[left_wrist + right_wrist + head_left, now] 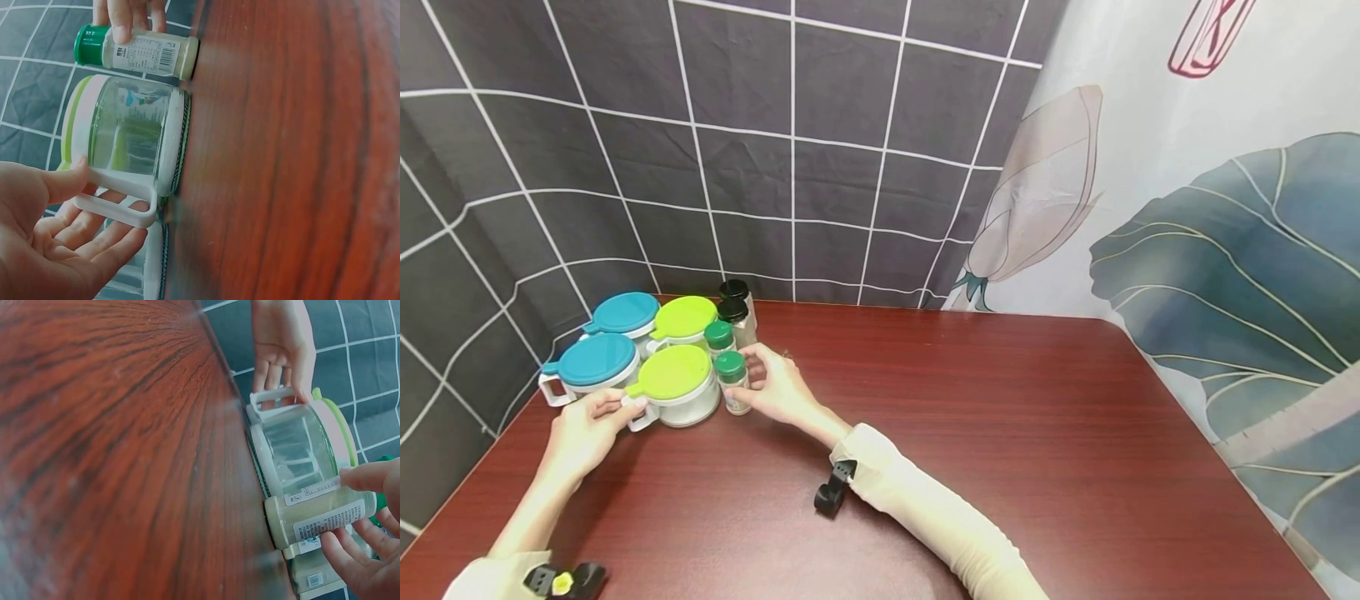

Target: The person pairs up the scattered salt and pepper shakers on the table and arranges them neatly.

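Note:
A clear glass jar with a lime-green lid (674, 372) and a white handle (125, 212) stands at the front of a cluster on the table's left. My left hand (583, 429) pinches that handle, thumb on one side and fingers curled behind it. Right beside the jar stands a green-capped spice bottle (732, 379) with pale contents and a barcode label. My right hand (781, 390) holds this bottle between thumb and fingers, as the right wrist view also shows. Both the jar and the bottle rest upright on the table.
Behind are another lime-lidded jar (687, 317), two blue-lidded jars (597, 360), a second green-capped bottle (718, 335) and two black-capped bottles (733, 310). A dark tiled-pattern cloth (842, 183) hangs along the back of the reddish wooden table (1000, 442).

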`<state>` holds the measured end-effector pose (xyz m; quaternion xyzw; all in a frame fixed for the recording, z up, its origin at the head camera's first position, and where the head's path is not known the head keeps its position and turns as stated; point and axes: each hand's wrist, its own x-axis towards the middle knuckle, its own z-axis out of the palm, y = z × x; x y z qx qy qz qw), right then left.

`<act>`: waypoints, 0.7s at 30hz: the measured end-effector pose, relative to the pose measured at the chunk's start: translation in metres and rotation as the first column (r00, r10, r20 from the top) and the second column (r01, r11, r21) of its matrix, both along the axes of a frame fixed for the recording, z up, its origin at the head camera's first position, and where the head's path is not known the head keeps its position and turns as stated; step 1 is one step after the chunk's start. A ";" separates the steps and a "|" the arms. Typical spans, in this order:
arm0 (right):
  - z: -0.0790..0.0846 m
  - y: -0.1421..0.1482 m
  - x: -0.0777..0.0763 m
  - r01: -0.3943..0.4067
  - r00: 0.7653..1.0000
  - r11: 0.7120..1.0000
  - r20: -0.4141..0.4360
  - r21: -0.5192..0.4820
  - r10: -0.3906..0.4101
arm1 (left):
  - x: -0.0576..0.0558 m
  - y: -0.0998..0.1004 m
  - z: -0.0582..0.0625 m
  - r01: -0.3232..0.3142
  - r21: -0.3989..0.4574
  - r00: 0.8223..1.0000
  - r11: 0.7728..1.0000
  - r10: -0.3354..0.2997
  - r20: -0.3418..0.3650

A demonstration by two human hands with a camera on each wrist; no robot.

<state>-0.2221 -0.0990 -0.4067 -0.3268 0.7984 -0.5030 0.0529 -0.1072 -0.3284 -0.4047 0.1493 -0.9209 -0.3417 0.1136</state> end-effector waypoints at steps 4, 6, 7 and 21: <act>0.001 0.001 0.000 0.000 1.000 1.000 0.008 0.005 0.000 | 0.000 0.000 0.001 0.005 0.009 1.000 1.000 -0.005 0.018; 0.001 0.002 0.000 0.002 1.000 1.000 0.009 0.009 -0.003 | 0.001 0.000 0.001 0.008 0.013 1.000 1.000 -0.008 0.023; 0.002 0.002 0.000 0.004 1.000 1.000 0.009 0.011 -0.004 | 0.001 0.000 0.001 0.009 0.013 1.000 1.000 -0.009 0.024; 0.000 0.003 -0.001 -0.008 1.000 1.000 0.011 0.001 0.008 | -0.001 -0.005 -0.002 0.055 0.047 0.998 0.997 -0.055 0.006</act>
